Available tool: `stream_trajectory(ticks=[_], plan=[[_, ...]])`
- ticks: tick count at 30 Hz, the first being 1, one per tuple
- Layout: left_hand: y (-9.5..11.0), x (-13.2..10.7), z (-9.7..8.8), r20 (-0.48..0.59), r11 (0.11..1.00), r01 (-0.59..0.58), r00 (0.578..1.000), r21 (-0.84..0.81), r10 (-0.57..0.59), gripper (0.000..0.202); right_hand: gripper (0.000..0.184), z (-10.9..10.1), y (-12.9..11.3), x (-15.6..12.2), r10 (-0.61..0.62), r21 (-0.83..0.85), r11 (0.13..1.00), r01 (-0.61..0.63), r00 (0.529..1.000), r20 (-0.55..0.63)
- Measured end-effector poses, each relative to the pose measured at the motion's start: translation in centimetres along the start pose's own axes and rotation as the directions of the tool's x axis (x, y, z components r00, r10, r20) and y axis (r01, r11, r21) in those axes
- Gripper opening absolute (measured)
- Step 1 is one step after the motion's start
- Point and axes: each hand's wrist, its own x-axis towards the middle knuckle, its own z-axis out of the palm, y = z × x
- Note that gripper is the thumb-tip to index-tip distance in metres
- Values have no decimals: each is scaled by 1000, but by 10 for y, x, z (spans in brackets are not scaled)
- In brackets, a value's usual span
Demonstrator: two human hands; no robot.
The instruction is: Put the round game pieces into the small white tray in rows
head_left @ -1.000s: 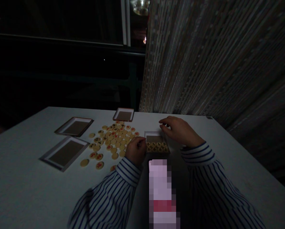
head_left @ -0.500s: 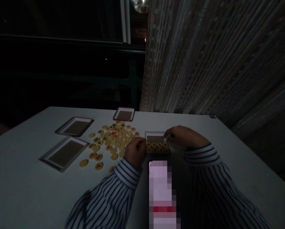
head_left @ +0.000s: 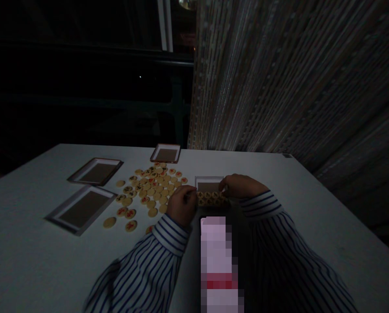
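A shallow open box [head_left: 210, 178] with a pale rim and brown bottom lies between my hands. Two rows of Chinese chess pieces [head_left: 210, 198], marked with dark characters, line its near side. My left hand [head_left: 182, 204] is closed at the box's left edge, thumb and finger pinched there. From the right, my right hand [head_left: 244, 186] reaches to the other edge with its fingers closed at the end of the rows. What its fingertips hold, if anything, is hidden. Left of the box spreads a loose pile of round chess pieces [head_left: 151, 191], some with red or dark characters, others plain.
Further trays or lids stand on the white table [head_left: 34, 261]: one at the back [head_left: 166, 155], one at the left [head_left: 96, 171] and one nearer [head_left: 81, 211]. A lit phone [head_left: 215, 252], its screen blurred out, lies below the box. A string curtain [head_left: 246, 78] hangs behind.
My right hand has shifted slightly left, its fingertips now closer in over the box's right end. My left hand keeps its place at the left edge. The whole view has drifted a little.
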Motion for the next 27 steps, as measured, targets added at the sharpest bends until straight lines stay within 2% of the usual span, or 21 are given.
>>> stream_trajectory(ticks=[27], plan=[[0, 0, 0, -3, 1000, 7, 1000, -11, -7, 13, 28, -1, -3, -3, 3, -8, 1000, -3, 1000, -12]])
